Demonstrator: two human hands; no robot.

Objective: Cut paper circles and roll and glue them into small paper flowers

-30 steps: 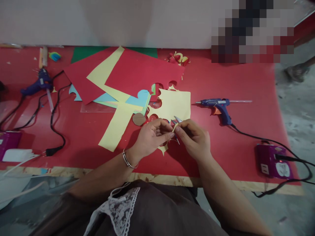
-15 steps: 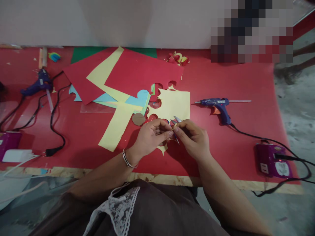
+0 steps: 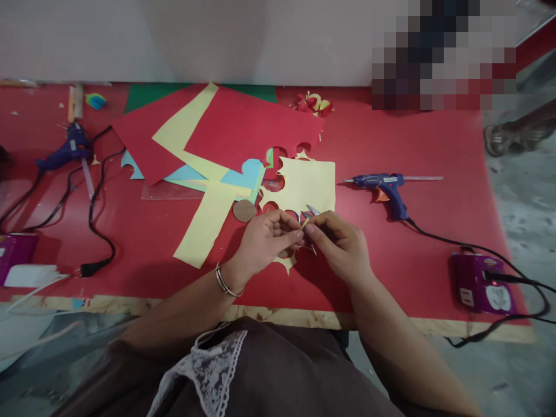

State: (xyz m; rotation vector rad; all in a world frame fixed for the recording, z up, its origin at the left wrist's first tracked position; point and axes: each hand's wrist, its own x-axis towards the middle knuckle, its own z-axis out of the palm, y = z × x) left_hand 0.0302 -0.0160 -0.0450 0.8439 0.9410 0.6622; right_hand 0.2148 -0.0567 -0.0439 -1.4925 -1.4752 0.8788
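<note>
Between my fingertips is a small yellow paper piece (image 3: pixel 304 223), seen nearly edge-on. My left hand (image 3: pixel 271 234) pinches it from one side, and my right hand (image 3: pixel 341 240) has its thumb and forefinger closed on the other side. Partly hidden under my hands lie scissors (image 3: pixel 312 211), with only bits of metal and blue showing. Just beyond my fingers is a yellow paper sheet (image 3: pixel 310 182) with rounded cut-outs along its left edge. A brown cardboard disc (image 3: pixel 245 211) rests left of my left hand.
A blue glue gun (image 3: pixel 386 182) lies at right, its cable running to a purple power box (image 3: pixel 482 284). Another glue gun (image 3: pixel 72 147) is at left among black cables. Red paper (image 3: pixel 252 121), a yellow strip (image 3: pixel 208 226) and paper scraps (image 3: pixel 315 103) cover the back.
The yellow piece has turned slightly between my fingers and shows more of its length. My hands have barely shifted. At the far right, a person's foot has come into view.
</note>
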